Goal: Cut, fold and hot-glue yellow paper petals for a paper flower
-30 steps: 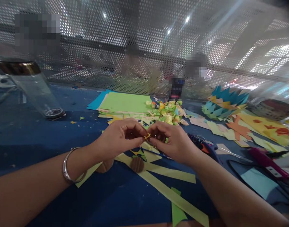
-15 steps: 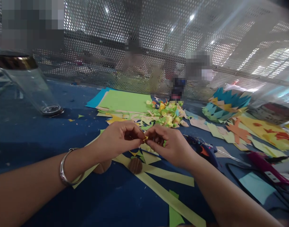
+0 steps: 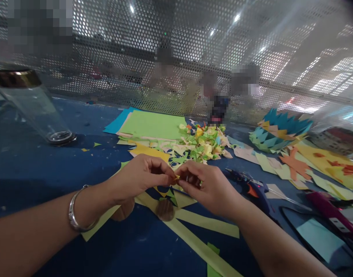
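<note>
Between the fingertips of both hands is a tiny yellow piece of paper [image 3: 177,177], mostly covered by the fingers. My left hand [image 3: 144,175], with a silver bangle [image 3: 73,209] on its wrist, pinches it from the left. My right hand [image 3: 203,184] pinches it from the right. Under and in front of the hands lie pale yellow-green paper strips [image 3: 190,238] and a round brown disc [image 3: 165,210]; a second brown disc [image 3: 123,210] is partly hidden by my left wrist. Just beyond the fingers is a heap of small folded paper pieces [image 3: 207,142].
Green paper sheets [image 3: 155,125] are stacked at the back. To the right are a blue glue gun [image 3: 258,188], its cable, a purple power strip [image 3: 329,211], paper scraps and a spiky blue paper crown [image 3: 277,132]. A glass bottle [image 3: 40,111] stands left. Behind rises a perforated metal screen [image 3: 121,46].
Both hands sit slightly lower in the picture, as does much of the table, so the view has shifted a little. The yellow piece stays pinched between them, at a slightly different angle.
</note>
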A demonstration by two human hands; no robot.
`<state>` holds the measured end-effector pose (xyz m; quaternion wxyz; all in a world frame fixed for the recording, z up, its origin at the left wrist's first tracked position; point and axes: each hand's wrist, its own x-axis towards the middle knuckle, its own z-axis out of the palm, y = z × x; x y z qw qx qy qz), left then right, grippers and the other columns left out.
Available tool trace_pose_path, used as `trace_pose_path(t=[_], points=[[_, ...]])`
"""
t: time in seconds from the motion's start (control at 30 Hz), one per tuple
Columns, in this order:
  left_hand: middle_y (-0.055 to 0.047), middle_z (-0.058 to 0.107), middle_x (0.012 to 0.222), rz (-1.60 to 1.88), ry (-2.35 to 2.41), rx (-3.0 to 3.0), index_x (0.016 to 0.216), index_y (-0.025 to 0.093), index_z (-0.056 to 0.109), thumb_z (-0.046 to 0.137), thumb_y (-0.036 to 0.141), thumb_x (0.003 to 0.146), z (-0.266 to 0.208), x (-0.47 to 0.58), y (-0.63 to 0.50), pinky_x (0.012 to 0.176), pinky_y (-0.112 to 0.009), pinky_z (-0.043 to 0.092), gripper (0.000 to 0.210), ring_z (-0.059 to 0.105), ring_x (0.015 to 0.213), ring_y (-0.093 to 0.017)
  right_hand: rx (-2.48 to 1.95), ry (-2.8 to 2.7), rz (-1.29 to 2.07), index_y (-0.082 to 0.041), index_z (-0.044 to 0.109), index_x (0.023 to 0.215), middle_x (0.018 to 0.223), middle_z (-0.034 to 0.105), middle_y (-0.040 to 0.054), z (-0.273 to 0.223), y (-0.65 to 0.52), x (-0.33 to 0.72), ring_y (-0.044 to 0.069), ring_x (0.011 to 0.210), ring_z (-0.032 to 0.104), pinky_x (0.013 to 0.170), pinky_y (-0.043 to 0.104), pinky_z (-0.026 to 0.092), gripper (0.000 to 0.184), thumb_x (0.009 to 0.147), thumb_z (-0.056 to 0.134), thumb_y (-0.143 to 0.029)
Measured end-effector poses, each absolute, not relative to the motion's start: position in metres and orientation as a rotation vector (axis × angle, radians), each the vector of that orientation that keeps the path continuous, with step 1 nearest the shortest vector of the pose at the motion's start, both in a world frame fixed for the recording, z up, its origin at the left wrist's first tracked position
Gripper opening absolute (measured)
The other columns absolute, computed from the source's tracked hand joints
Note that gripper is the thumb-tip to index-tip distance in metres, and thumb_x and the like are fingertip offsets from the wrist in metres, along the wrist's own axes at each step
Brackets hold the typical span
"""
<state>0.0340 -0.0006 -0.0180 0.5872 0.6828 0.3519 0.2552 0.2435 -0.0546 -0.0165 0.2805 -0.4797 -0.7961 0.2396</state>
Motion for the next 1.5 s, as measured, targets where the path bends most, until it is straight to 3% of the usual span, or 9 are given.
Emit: trace_pose_path(t=[0.27,0.4,0.57,0.77,1.13,1.5], points=[[-0.004,0.072,0.077,0.622,0.794,1.602,0.078,0.018,0.073,0.066,0.021,0.078,-0.021,0.036,0.003,0.069,-0.03,0.054,0.008,0.066,0.071,-0.015,-1.322,-2.126,0.61,-0.02,0.065,0.095,0.084,0.066,0.0013,-0.011,-0.054,0.243,0.011,0.063,0.052,0.059,0.027,0.041,0.011,0.088,0.057,-0.019],[-0.006,0.069,0.084,0.766,0.805,1.894,0.08,0.017,0.07,0.062,0.017,0.079,-0.026,0.04,0.0,0.064,-0.03,0.054,0.007,0.065,0.072,-0.017,-1.298,-2.115,0.556,-0.02,0.064,0.095,0.088,0.068,0.0015,-0.012,-0.054,0.245,0.011,0.067,0.055,0.06,0.026,0.042,0.011,0.086,0.058,-0.016],[-0.003,0.066,0.089,0.945,0.84,2.201,0.082,0.019,0.067,0.061,0.008,0.077,-0.029,0.048,-0.007,0.074,-0.027,0.053,0.014,0.064,0.083,-0.015,-1.319,-2.123,0.442,-0.019,0.064,0.098,0.088,0.067,0.0014,-0.015,-0.053,0.247,0.012,0.072,0.058,0.062,0.025,0.042,0.013,0.087,0.058,-0.015],[0.002,0.064,0.075,0.89,1.037,2.136,0.074,0.02,0.062,0.06,0.009,0.078,-0.02,0.047,-0.015,0.061,-0.024,0.049,0.012,0.061,0.066,-0.011,-1.256,-2.138,0.329,-0.019,0.064,0.103,0.094,0.068,0.0032,-0.016,-0.056,0.244,0.014,0.081,0.063,0.068,0.025,0.045,0.016,0.09,0.058,-0.015],[-0.001,0.063,0.086,1.1,0.799,2.347,0.079,0.02,0.06,0.062,0.003,0.079,-0.026,0.028,-0.018,0.071,-0.026,0.05,0.018,0.062,0.083,-0.014,-1.037,-2.115,0.215,-0.016,0.066,0.101,0.094,0.067,0.0057,-0.022,-0.054,0.236,0.016,0.091,0.063,0.077,0.029,0.05,0.014,0.091,0.058,-0.011],[-0.001,0.057,0.083,1.059,0.72,2.555,0.079,0.018,0.056,0.06,0.006,0.084,-0.026,0.028,-0.015,0.071,-0.029,0.047,0.013,0.056,0.08,-0.015,-1.076,-2.189,0.178,-0.013,0.069,0.093,0.085,0.065,0.0064,-0.022,-0.058,0.23,0.016,0.079,0.061,0.07,0.029,0.048,0.015,0.092,0.054,-0.011]])
